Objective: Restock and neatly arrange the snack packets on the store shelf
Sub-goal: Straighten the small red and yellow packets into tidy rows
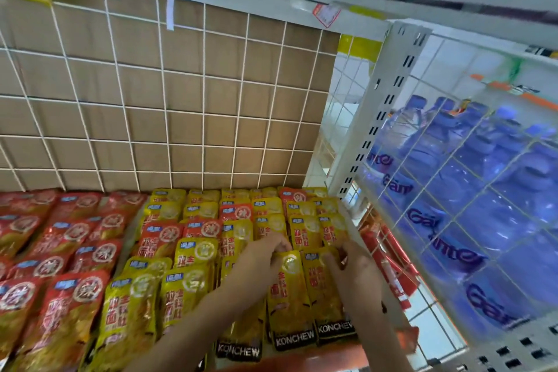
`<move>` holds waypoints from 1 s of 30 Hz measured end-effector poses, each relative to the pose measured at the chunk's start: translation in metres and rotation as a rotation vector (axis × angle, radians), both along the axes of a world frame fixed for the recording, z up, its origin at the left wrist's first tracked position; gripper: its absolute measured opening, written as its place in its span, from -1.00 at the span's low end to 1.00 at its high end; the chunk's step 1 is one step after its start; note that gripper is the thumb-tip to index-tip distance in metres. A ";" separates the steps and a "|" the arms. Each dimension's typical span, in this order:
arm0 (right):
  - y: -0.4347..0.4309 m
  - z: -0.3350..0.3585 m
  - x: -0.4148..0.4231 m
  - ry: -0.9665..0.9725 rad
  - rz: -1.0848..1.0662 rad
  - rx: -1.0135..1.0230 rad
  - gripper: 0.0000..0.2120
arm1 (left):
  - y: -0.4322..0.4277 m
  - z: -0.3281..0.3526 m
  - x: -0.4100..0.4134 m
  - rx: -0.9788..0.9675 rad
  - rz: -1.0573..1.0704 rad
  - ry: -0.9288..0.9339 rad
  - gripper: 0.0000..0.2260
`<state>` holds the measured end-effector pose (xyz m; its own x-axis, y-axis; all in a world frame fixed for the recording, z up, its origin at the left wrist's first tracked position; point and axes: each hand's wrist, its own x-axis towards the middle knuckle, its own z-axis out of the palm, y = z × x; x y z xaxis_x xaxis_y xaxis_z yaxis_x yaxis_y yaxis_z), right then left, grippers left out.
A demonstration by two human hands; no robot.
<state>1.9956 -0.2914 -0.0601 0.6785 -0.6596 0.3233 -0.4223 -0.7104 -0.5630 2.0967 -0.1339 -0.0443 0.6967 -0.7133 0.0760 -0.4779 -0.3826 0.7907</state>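
Observation:
Rows of flat snack packets lie on the shelf: yellow packets (193, 284) in the middle and right, red packets (72, 296) on the left. My left hand (268, 248) grips the top edge of a yellow packet (288, 296) at the front right. Beside it, my right hand (350, 266) pinches the top of the neighbouring yellow packet (324, 302). Both packets lie near the shelf's front edge and read KONCHEW at the bottom. A few red packets (235, 211) sit mixed among the yellow rows further back.
A white wire grid (205, 93) with brown cardboard behind it backs the shelf. A white perforated upright (377, 118) and a wire side panel (471, 190) bound the right side, with blue water bottles (471, 160) beyond. The orange shelf front (302, 358) runs below.

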 end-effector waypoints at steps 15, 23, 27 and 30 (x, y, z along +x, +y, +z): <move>0.016 0.035 0.051 0.029 0.349 0.013 -0.73 | 0.073 0.012 0.069 -0.087 0.252 -0.160 -0.88; 0.053 0.033 0.136 0.338 0.534 -0.130 -0.58 | 0.101 0.005 0.100 0.202 0.315 -0.181 -0.66; 0.058 0.027 0.152 0.395 0.522 -0.184 -0.64 | 0.098 0.004 0.103 0.408 0.252 -0.231 -0.53; 0.056 0.025 0.157 0.421 0.494 -0.176 -0.65 | 0.096 0.003 0.109 0.462 0.227 -0.248 -0.56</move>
